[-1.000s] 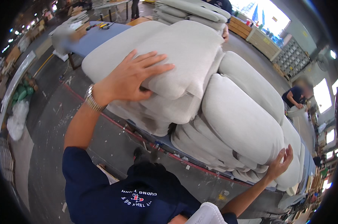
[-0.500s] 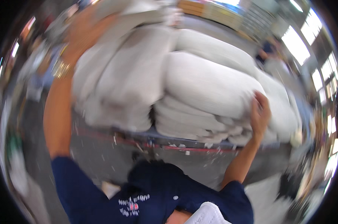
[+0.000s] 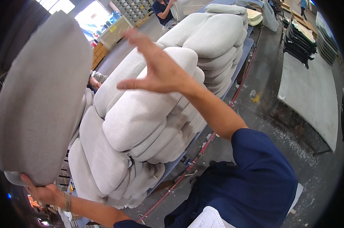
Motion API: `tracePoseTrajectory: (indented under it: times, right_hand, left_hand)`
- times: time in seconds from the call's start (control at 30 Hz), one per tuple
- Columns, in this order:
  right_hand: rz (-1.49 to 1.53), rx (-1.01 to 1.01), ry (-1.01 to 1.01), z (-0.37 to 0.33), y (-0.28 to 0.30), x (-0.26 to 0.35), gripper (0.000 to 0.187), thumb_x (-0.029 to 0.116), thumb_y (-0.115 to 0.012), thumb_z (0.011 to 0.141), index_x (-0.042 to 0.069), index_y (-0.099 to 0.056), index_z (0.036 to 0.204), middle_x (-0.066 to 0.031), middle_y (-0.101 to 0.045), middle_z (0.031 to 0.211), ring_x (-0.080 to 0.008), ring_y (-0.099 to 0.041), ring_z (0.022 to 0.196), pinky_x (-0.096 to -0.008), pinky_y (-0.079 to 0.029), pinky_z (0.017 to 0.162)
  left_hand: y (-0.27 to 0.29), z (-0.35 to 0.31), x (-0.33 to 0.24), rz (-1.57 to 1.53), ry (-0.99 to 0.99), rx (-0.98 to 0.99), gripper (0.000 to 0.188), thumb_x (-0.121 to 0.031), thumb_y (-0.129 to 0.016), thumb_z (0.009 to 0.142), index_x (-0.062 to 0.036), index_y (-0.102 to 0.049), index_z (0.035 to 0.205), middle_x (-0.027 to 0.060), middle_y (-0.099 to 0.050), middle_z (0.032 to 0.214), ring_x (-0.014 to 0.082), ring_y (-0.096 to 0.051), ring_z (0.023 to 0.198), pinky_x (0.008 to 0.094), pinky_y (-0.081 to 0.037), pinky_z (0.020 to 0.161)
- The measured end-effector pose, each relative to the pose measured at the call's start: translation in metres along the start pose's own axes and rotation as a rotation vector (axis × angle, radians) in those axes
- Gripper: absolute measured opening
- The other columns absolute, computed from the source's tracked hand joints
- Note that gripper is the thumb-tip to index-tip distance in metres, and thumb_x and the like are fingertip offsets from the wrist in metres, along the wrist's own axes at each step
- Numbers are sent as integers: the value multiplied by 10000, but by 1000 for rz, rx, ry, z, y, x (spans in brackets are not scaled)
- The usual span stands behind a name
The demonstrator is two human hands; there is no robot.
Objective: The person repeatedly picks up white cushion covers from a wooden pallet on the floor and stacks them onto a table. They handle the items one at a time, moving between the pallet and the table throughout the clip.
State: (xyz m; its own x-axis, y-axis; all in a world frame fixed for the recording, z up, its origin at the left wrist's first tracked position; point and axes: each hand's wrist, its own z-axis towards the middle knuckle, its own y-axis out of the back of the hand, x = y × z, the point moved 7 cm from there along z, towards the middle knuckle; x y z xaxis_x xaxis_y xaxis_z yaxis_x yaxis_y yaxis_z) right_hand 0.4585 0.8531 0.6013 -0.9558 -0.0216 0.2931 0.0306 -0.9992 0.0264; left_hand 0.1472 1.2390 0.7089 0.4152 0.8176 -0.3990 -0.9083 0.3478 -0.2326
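Note:
A large light-grey upholstered cushion (image 3: pixel 42 98) stands raised on end at the far left. My left hand (image 3: pixel 42 193), with a watch on the wrist, is closed on its lower edge, the fingers partly hidden. My right hand (image 3: pixel 160 72) hangs in the air over the piled cushions with thumb and fingers spread, holding nothing. Below it lies a plump grey cushion (image 3: pixel 136 121) on top of a pile. Another cushion (image 3: pixel 99 152) leans on the pile nearer my left arm. A taller stack (image 3: pixel 214 36) of the same cushions rises farther off.
The piles rest on a long blue-topped table (image 3: pixel 248 47) with a red rail (image 3: pixel 208 142) along its side. A white-topped table (image 3: pixel 307 98) with dark stacked pieces (image 3: pixel 299 43) stands to the right. A co-worker (image 3: pixel 164 13) is beyond the stacks; another person's hand (image 3: pixel 94 81) shows behind the raised cushion.
My view has swung toward the left. My left hand now holds a cushion raised at the far left. My right hand has come off the pile and opened in the air.

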Motion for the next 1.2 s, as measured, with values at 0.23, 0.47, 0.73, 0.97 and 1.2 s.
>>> tracePoseTrajectory:
  times: [0.23, 0.47, 0.73, 0.97, 1.2]
  right_hand:
    - [661, 27, -235, 23, 96, -5, 1156, 415, -913, 529, 84, -273, 1434, -254, -401, 1381, -414, -433, 1266, -536, -378, 1042]
    - [-406, 67, 120, -13, 176, -9, 753, 223, -822, 653, 20, -473, 1288, -149, -527, 1268, -270, -508, 1177, -383, -402, 1005]
    - [-625, 120, 83, -13, 207, -8, 707, 240, -839, 546, 26, -563, 1161, -184, -658, 933, -342, -659, 868, -379, -520, 764]
    - [-1472, 53, 40, 67, 230, -15, 440, 156, -585, 890, 36, -474, 1298, -123, -570, 1175, -245, -553, 1091, -374, -509, 851]
    - [-1458, 163, 236, 13, 170, -130, 385, 93, -546, 796, 195, -594, 1165, -12, -662, 1087, -217, -646, 872, -371, -535, 689]
  left_hand:
    - [-76, -8, -45, -48, -543, 138, 494, -255, -612, 913, 11, -476, 1307, 170, -503, 1303, 287, -530, 1161, 417, -447, 985]
    - [-162, 3, -12, 16, -413, 318, 522, -259, -598, 921, 4, -426, 1338, 194, -486, 1328, 335, -534, 1163, 454, -466, 963]
    - [-271, 35, -57, 532, -960, 485, 427, -181, -576, 935, -95, -478, 1342, 121, -518, 1338, 273, -561, 1158, 385, -473, 965]
    - [-305, -73, -61, 297, -606, 796, 487, -230, -658, 879, -183, -510, 1340, 106, -547, 1329, 262, -532, 1215, 393, -452, 976]
    - [-190, -108, -34, 396, -340, 1240, 477, -280, -673, 845, -96, -571, 1272, 142, -565, 1296, 311, -533, 1204, 433, -415, 1008]
